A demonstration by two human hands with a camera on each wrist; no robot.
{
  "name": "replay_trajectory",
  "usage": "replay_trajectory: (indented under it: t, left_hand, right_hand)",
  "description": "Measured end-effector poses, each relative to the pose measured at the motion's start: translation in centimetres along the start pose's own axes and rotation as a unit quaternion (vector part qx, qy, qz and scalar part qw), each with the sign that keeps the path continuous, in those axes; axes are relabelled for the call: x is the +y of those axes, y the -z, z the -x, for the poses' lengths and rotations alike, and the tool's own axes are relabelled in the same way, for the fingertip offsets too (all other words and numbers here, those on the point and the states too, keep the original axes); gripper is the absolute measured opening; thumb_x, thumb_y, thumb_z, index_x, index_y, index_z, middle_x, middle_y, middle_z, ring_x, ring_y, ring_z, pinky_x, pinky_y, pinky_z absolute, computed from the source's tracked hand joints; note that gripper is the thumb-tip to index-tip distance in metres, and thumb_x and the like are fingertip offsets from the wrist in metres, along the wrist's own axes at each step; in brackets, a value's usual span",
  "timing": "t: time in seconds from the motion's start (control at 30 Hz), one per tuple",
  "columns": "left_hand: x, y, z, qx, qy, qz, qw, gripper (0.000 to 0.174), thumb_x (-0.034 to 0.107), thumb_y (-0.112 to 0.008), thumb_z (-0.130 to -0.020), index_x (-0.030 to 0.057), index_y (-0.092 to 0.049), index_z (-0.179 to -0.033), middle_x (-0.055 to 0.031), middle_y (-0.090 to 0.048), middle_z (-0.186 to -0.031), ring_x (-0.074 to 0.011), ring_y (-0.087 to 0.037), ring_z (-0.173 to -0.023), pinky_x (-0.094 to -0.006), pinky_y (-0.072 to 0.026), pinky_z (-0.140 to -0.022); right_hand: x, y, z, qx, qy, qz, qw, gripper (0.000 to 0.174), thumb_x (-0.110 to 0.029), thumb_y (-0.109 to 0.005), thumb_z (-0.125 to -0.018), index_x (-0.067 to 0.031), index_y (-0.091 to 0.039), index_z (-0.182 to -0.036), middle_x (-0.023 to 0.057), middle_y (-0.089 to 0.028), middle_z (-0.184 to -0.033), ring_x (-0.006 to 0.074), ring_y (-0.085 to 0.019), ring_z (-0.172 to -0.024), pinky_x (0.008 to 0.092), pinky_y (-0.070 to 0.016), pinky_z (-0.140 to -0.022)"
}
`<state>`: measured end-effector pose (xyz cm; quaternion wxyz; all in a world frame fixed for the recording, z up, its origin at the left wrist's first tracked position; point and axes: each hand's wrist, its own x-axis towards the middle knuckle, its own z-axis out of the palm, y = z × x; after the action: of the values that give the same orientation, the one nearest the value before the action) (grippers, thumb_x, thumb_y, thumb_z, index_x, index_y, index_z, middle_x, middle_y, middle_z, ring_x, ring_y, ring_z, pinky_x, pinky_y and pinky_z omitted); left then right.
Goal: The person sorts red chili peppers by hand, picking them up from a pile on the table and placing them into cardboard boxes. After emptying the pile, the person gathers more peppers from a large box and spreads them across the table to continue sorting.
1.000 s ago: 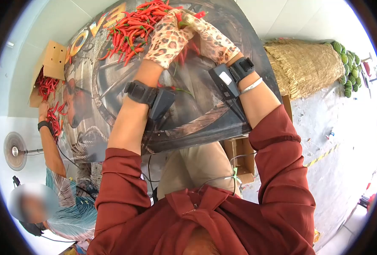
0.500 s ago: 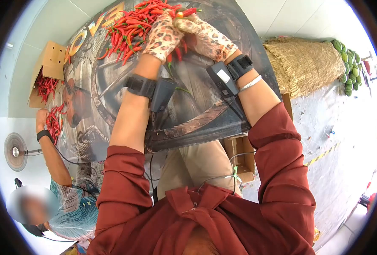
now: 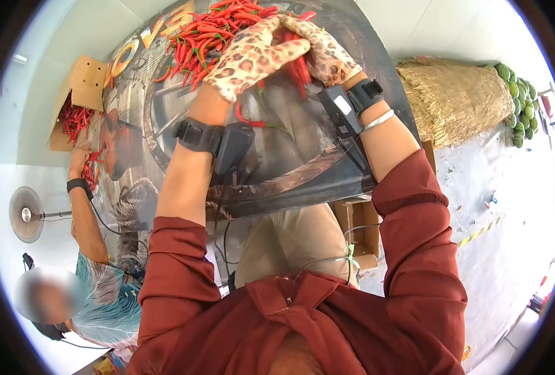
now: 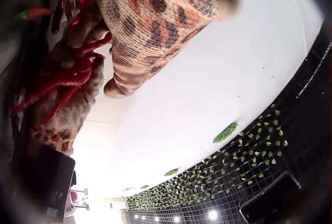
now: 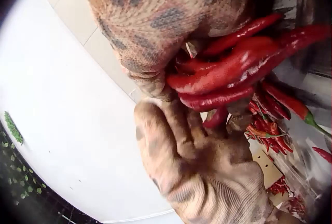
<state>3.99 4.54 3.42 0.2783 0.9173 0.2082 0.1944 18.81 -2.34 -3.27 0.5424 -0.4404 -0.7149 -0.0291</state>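
Both my hands wear leopard-print gloves and meet over the far side of the table. My right hand grips a bunch of red chili peppers, which stick out below its curled fingers. Facing it, my left hand is spread, palm up in the right wrist view, with its fingertips right at the held chilies. A pile of red chilies lies just beyond and left of my left hand. Below the hands, a single chili with a green stem rests on the table.
The dark printed table ends close to my body. At left, another person's hand is by loose chilies and a cardboard box of chilies. A straw covering and watermelons lie right; a fan stands left.
My left hand has opened out, its thumb now stretched toward the right hand. The chili bunch shows under my right hand. The other person's hand moved away from the box, then back toward it.
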Motion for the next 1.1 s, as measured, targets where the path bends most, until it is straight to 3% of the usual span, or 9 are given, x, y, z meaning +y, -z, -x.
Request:
replay_trajectory:
  t: [0.13,0.2,0.4,0.57,0.63,0.8,0.9,1.0,1.1]
  left_hand:
    - [-0.4,1.6,1.7,0.073,0.055,0.120,0.989,0.051,0.033,-0.067,-0.082,0.0072,-0.055,-0.123,-0.0147,-0.062,-0.111,-0.0214,-0.062,-0.091,-0.0338,-0.0495,-0.083]
    - [-1.5,2.8,4.5,0.097,-0.055,0.008,0.994,0.034,0.019,-0.068,-0.081,0.0089,-0.061,-0.113,-0.0113,-0.061,-0.111,-0.0201,-0.061,-0.082,-0.0317,-0.0504,-0.076]
    - [1.4,3.0,10.9,-0.159,-0.084,-0.158,0.971,0.039,0.021,-0.065,-0.084,0.0094,-0.058,-0.121,-0.0059,-0.061,-0.115,-0.0179,-0.059,-0.097,-0.0295,-0.0476,-0.085]
    - [-6.7,0.5,20.9,0.094,0.201,0.393,0.893,0.036,0.017,-0.056,-0.090,0.0038,-0.053,-0.123,-0.0094,-0.057,-0.124,-0.0204,-0.058,-0.109,-0.0321,-0.0472,-0.089]
    - [-2.2,1.2,13.4,0.104,-0.276,-0.294,0.909,0.031,0.016,-0.057,-0.090,0.0033,-0.056,-0.118,-0.0108,-0.062,-0.114,-0.0198,-0.059,-0.103,-0.0298,-0.0477,-0.086]
    - [-1.5,2.3,8.6,0.073,0.128,0.050,0.988,0.029,0.020,-0.063,-0.086,0.0021,-0.059,-0.108,-0.0130,-0.063,-0.104,-0.0227,-0.060,-0.099,-0.0336,-0.0457,-0.088]
    - [-3.7,1.0,5.6,0.101,0.107,-0.118,0.982,0.061,0.046,-0.066,-0.080,0.0006,-0.055,-0.118,-0.0203,-0.059,-0.116,-0.0326,-0.056,-0.109,-0.0385,-0.0443,-0.091]
    - [-3.8,-0.2,4.8,0.025,0.082,-0.193,0.977,0.070,0.052,-0.066,-0.076,0.0007,-0.053,-0.122,-0.0223,-0.055,-0.121,-0.0346,-0.052,-0.114,-0.0399,-0.0427,-0.093]
    - [-3.3,-0.1,3.9,-0.005,0.100,-0.170,0.980,0.059,0.043,-0.066,-0.077,-0.0004,-0.055,-0.116,-0.0237,-0.059,-0.111,-0.0368,-0.056,-0.105,-0.0410,-0.0447,-0.089]
  right_hand:
    - [0.7,0.2,0.2,0.037,-0.074,-0.102,0.991,0.023,-0.017,-0.057,-0.091,0.0000,-0.057,-0.107,0.0136,-0.065,-0.091,0.0199,-0.066,-0.078,0.0327,-0.0572,-0.065]
    - [-0.1,0.9,-0.7,0.095,-0.415,-0.563,0.708,0.027,-0.020,-0.057,-0.091,0.0013,-0.057,-0.107,0.0156,-0.066,-0.092,0.0206,-0.066,-0.078,0.0331,-0.0574,-0.063]
    - [-1.7,1.8,-0.9,0.063,-0.448,-0.460,0.764,0.030,-0.017,-0.053,-0.092,-0.0010,-0.051,-0.118,0.0150,-0.059,-0.107,0.0217,-0.062,-0.090,0.0343,-0.0572,-0.072]
    - [-0.4,2.0,-0.4,0.018,-0.459,-0.502,0.733,0.039,-0.008,-0.053,-0.092,-0.0048,-0.045,-0.130,0.0126,-0.052,-0.124,0.0218,-0.058,-0.106,0.0384,-0.0569,-0.083]
    - [-1.0,1.5,-0.6,0.063,-0.456,-0.517,0.722,0.030,-0.015,-0.056,-0.091,-0.0019,-0.051,-0.118,0.0159,-0.059,-0.108,0.0222,-0.062,-0.088,0.0365,-0.0577,-0.072]
    - [0.7,0.5,0.6,0.077,-0.279,-0.368,0.884,0.028,-0.021,-0.058,-0.091,0.0012,-0.057,-0.107,0.0191,-0.066,-0.094,0.0235,-0.067,-0.074,0.0360,-0.0586,-0.063]
    - [1.7,1.6,0.1,0.031,-0.429,-0.659,0.617,0.048,-0.019,-0.072,-0.079,-0.0048,-0.054,-0.121,0.0117,-0.061,-0.114,0.0239,-0.061,-0.101,0.0345,-0.0529,-0.086]
    - [1.4,0.3,0.8,0.039,-0.125,-0.161,0.978,0.029,-0.021,-0.059,-0.090,0.0006,-0.057,-0.109,0.0165,-0.066,-0.095,0.0256,-0.067,-0.078,0.0364,-0.0576,-0.064]
    - [1.5,0.4,0.8,0.039,-0.016,-0.040,0.998,0.027,-0.021,-0.060,-0.090,0.0002,-0.057,-0.107,0.0165,-0.066,-0.092,0.0257,-0.067,-0.075,0.0365,-0.0571,-0.062]
